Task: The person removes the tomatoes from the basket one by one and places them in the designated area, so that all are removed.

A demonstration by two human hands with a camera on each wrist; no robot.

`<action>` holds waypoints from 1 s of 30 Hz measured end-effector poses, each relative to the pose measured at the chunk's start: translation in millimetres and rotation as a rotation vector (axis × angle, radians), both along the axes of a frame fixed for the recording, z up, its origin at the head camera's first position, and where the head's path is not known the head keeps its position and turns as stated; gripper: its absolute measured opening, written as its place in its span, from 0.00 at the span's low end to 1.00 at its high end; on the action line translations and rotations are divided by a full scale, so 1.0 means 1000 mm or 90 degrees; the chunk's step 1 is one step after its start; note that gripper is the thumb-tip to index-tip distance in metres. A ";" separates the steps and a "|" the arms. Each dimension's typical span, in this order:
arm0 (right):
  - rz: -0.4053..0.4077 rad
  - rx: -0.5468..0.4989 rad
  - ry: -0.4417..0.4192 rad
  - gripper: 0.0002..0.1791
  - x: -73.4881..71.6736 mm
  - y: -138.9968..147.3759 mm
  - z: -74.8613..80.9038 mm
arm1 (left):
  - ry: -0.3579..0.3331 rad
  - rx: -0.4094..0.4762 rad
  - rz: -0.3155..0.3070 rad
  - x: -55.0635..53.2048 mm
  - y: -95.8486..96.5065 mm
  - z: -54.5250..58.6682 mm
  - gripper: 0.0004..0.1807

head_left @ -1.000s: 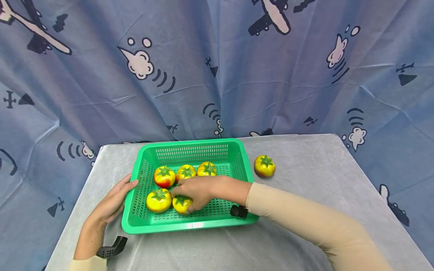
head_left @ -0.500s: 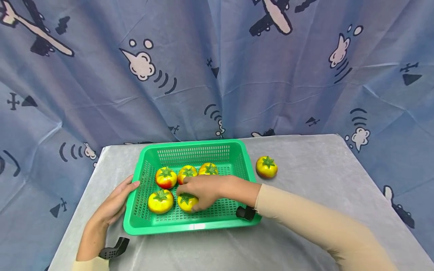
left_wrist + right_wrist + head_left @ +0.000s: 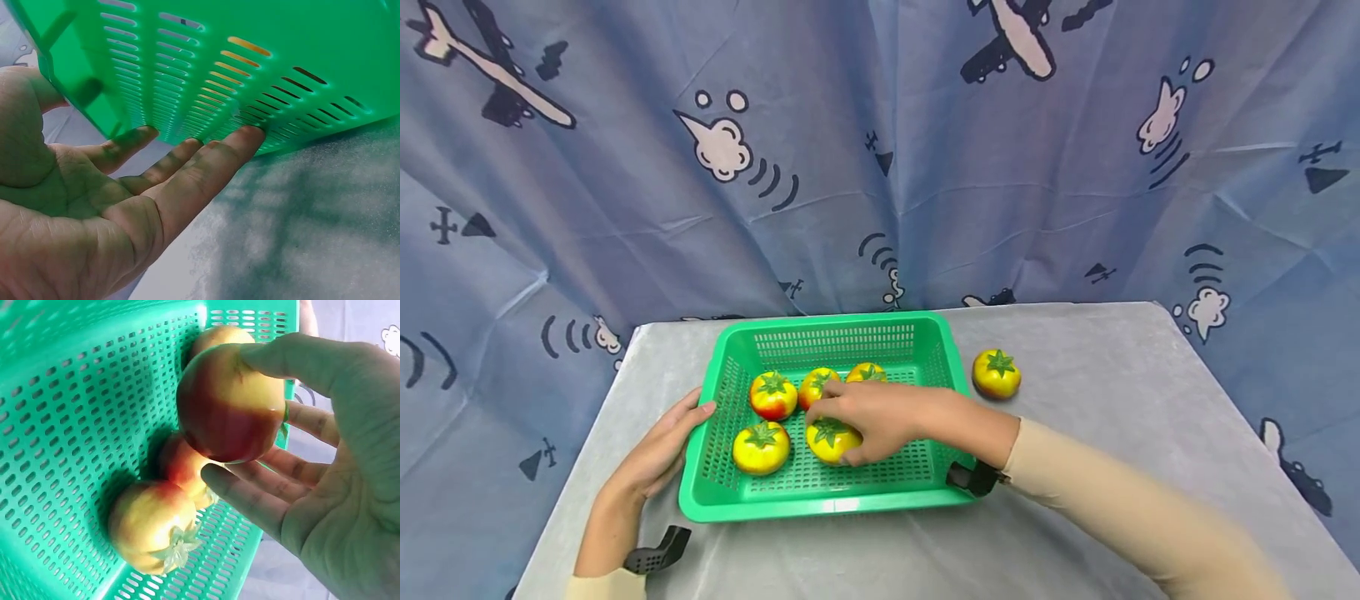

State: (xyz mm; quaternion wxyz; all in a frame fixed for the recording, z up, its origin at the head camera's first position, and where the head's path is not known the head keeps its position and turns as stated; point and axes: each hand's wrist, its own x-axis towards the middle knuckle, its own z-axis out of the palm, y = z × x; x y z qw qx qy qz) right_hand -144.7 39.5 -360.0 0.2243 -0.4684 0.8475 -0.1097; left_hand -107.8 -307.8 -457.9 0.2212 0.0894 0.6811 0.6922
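Observation:
My right hand (image 3: 876,417) holds a yellow and red tomato (image 3: 228,403) with a green star-shaped top, thumb on one side and fingers on the other. It is in the green basket (image 3: 820,507), over the basket's floor in the head view. To its left sits another tomato (image 3: 762,448); behind are a redder tomato (image 3: 773,396), a partly covered tomato (image 3: 817,387) and one more tomato (image 3: 867,372) half hidden by my hand. My left hand (image 3: 658,446) grips the basket's left side, thumb over the rim, fingertips (image 3: 250,139) against the slotted outer wall.
Outside the basket, to its right, a single tomato (image 3: 996,373) stands on the grey-covered table (image 3: 1090,367). A blue patterned curtain (image 3: 880,167) hangs behind the table. My right forearm crosses the basket's right rim.
My right hand has moved to the right inside the basket with the tomato, widening the gap from the front-left tomato. The left hand stays at the basket's side. The head view has shifted slightly.

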 end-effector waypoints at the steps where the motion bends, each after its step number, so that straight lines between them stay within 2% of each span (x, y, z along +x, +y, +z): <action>1: -0.005 -0.008 0.002 0.32 0.001 0.002 0.001 | -0.001 0.001 -0.005 0.000 0.000 0.000 0.38; 6: -0.025 -0.048 0.009 0.34 0.003 0.013 0.005 | -0.011 -0.002 -0.002 0.000 0.001 0.000 0.38; 15: -0.073 -0.070 0.036 0.33 0.009 0.032 0.011 | -0.015 -0.014 0.000 -0.001 0.001 0.002 0.38; 30: -0.095 -0.149 0.095 0.33 0.013 0.054 0.017 | -0.009 0.006 -0.016 -0.001 -0.001 0.003 0.38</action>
